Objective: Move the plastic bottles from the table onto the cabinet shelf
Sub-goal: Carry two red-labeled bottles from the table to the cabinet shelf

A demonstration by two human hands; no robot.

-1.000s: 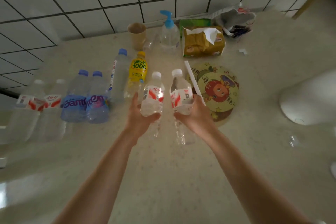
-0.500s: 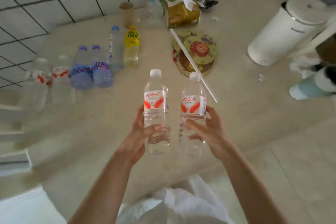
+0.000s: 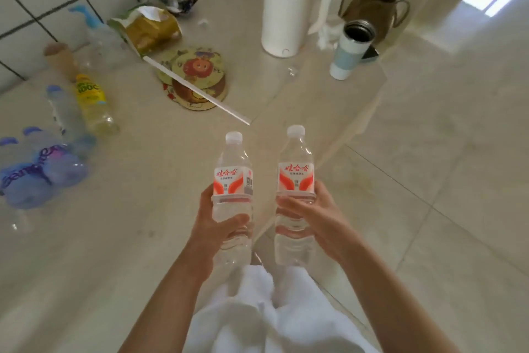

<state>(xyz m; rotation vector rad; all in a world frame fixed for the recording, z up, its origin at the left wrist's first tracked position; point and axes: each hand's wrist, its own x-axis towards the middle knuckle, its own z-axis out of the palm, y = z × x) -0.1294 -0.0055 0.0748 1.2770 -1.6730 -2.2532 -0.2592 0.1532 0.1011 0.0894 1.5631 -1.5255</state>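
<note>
I hold two clear bottles with red-and-white labels and white caps, both upright in front of my body near the table's front edge. My left hand (image 3: 213, 222) grips the left bottle (image 3: 233, 178) around its lower half. My right hand (image 3: 310, 216) grips the right bottle (image 3: 296, 178) the same way. Left on the table (image 3: 143, 209) stand two blue-tinted bottles (image 3: 37, 175), a clear bottle with a blue cap (image 3: 61, 112) and a yellow-labelled bottle (image 3: 93, 103). No cabinet shelf is in view.
A white kettle (image 3: 289, 6), an open blue-and-white flask (image 3: 350, 49) and a brown bag (image 3: 370, 6) stand at the table's far right. A round cartoon fan with a white handle (image 3: 197, 75), a tissue pack (image 3: 148, 27), a pump bottle (image 3: 94, 29) and a paper cup (image 3: 60, 59) lie further back. Tiled floor (image 3: 443, 181) opens to the right.
Both hands lifted the two bottles off the table and drew them back toward my body. My view swung right, bringing the kettle, flask and floor into sight.
</note>
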